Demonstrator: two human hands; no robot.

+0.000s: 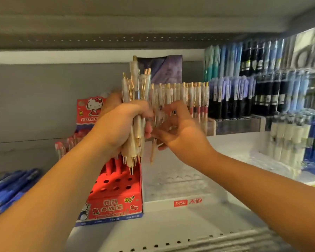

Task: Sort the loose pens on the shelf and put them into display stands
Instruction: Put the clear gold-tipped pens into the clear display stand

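Note:
My left hand (120, 128) grips a bundle of white pens with gold tips and clips (136, 99), held upright above the shelf. My right hand (178, 131) is beside it, its fingers pinching one pen (153, 150) that hangs point-down next to the bundle. Below stands a white display stand (182, 190) with rows of holes. Behind it, a row of matching white pens (185, 95) stands upright. The image is blurred by motion.
A red Hello Kitty display stand (115, 193) with holes and a few red pens sits on the left. Blue pens (9, 186) lie at far left. Stands of blue, purple and black pens (253, 88) fill the right. A shelf board runs overhead.

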